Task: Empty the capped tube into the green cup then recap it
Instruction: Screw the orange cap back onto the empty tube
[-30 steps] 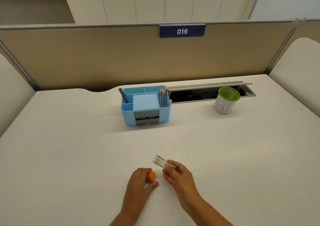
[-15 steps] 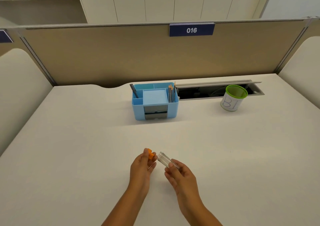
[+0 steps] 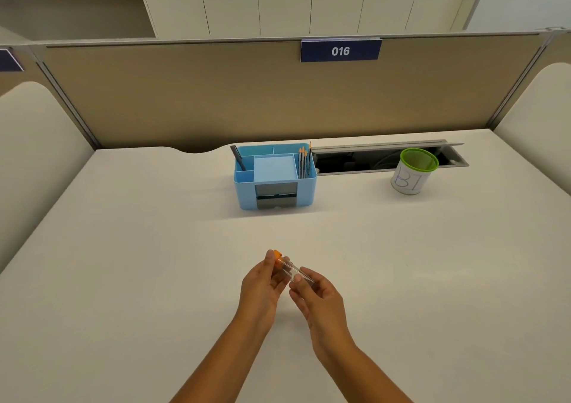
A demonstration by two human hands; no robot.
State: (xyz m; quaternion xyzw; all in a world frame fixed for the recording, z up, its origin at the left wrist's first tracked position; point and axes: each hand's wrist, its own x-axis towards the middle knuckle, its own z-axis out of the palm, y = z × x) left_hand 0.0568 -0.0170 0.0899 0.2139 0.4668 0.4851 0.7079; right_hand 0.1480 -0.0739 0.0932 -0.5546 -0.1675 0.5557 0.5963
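Now the left hand (image 3: 261,285) has brought the orange cap (image 3: 277,260) onto the tube (image 3: 295,272) pinched by the right hand (image 3: 318,297), well short of the green cup (image 3: 414,170) — recapping looks nearly done.

A white desk (image 3: 123,248) meets a tan partition (image 3: 216,99), with pale cabinets (image 3: 309,0) behind.

On the desk (image 3: 123,263), the organizer (image 3: 275,177) stands toward the back at the middle, with the cup (image 3: 414,170) well apart to its right, just before the cable slot (image 3: 370,158). Both stand before the partition (image 3: 216,93), which bears a number plate (image 3: 340,50). Nearer the person, the left hand (image 3: 262,285) and right hand (image 3: 318,297) meet above the desk, the tube (image 3: 296,271) between them with the cap (image 3: 277,259) at its left end.
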